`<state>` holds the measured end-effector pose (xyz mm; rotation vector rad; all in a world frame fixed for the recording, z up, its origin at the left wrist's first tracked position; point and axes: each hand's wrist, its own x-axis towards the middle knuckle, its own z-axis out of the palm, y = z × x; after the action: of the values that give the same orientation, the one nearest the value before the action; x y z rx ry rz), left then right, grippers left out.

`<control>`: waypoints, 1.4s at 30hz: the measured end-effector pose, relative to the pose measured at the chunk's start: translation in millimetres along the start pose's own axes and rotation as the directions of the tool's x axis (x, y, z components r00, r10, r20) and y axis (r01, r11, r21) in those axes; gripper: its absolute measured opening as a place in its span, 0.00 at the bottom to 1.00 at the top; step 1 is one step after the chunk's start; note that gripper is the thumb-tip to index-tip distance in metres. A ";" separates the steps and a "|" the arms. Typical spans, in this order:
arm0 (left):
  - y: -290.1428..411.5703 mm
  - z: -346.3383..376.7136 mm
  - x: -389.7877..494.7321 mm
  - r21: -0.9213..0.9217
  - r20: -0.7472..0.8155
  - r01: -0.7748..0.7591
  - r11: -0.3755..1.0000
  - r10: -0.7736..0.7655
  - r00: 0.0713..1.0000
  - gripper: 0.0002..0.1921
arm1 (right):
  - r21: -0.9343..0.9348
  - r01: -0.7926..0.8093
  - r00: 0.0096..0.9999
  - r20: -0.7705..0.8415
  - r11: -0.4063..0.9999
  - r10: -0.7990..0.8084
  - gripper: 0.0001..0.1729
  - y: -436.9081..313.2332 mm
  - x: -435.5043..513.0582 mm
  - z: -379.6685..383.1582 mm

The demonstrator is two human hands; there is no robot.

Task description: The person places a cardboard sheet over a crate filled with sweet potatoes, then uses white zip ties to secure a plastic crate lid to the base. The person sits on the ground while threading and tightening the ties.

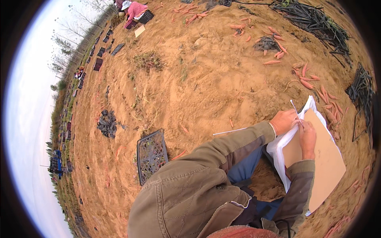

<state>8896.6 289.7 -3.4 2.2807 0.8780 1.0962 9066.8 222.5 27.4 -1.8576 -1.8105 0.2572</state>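
Note:
A brown cardboard sheet (pixel 324 160) lies over a crate lined with white plastic film (pixel 279 151); only a strip of the dark crate wall shows. At the crate's edge, a thin white cable tie (pixel 294 109) stands up between my hands. My left hand (pixel 284 121) has its fingers closed around the tie at the film's edge. My right hand (pixel 307 137) reaches over the cardboard and pinches the same tie from the other side. My fingers hide the tie's lower part. Another white cable tie (pixel 228 131) lies on the soil beside my left sleeve.
Sweet potatoes (pixel 305 78) lie in piles beyond the crate. Bundled black drip tape (pixel 315 26) is heaped along the upper right. A black plastic crate (pixel 152 156) stands behind my left arm. Farther off, a person in pink (pixel 137 10) bends near crates.

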 end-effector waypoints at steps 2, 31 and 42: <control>0.3 2.5 -0.3 -0.166 0.017 0.117 0.979 -0.116 0.993 0.12 | 0.062 -0.050 0.999 0.008 0.997 0.050 0.11 4.0 -0.4 2.7; -24.2 41.3 -2.5 -0.088 0.092 -0.033 0.996 0.041 0.995 0.06 | 0.664 -0.399 0.917 0.293 0.632 0.271 0.16 -16.1 3.4 -4.2; 3.4 37.9 2.8 0.075 0.082 -0.141 0.987 0.134 0.988 0.16 | 0.770 -0.459 0.884 0.345 0.443 0.316 0.13 -22.9 -41.1 -97.3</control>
<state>8929.7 284.6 -21.7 2.4644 0.7568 1.0395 9090.6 158.9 111.4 -1.4699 -0.9378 1.2485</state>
